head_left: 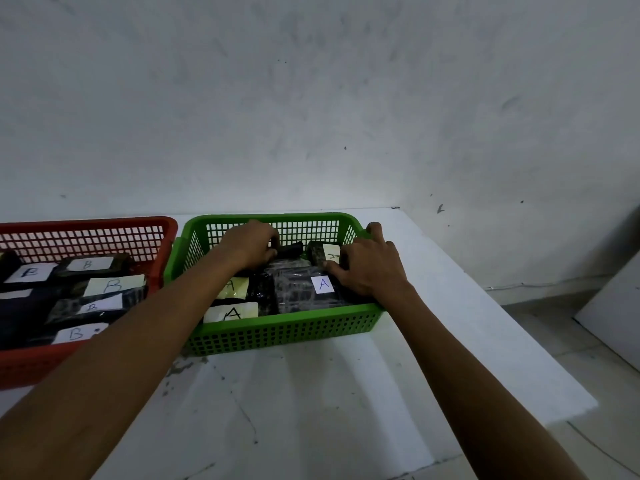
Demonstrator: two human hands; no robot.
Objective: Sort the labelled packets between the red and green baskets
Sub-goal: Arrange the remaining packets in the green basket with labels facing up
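- Two baskets side by side on the white table [311, 410]: red basket [86, 226] on the left, green basket [287, 332] on the right, rims nearly touching.
- Both hands down inside the green one, among dark wrapped packets.
- Left hand [251, 245] curled at the far wall over a dark packet [292, 249]; whether clamped on it or only resting, cannot tell.
- Right hand [369, 265] with fingers spread, thumb against the near packet marked A [304, 289], fingertips by another A packet [320, 252] at the far right corner; pressing rather than pinching, by the look of it.
- Visible labels in green all read A; those in red, such as the large B label [112, 285], read B.
- Likely step: settling or checking the A packets, sorting seemingly close to finished.
- Next move calls for reading any hidden label under the left hand, then lifting a misfit across to red, or withdrawing both hands.
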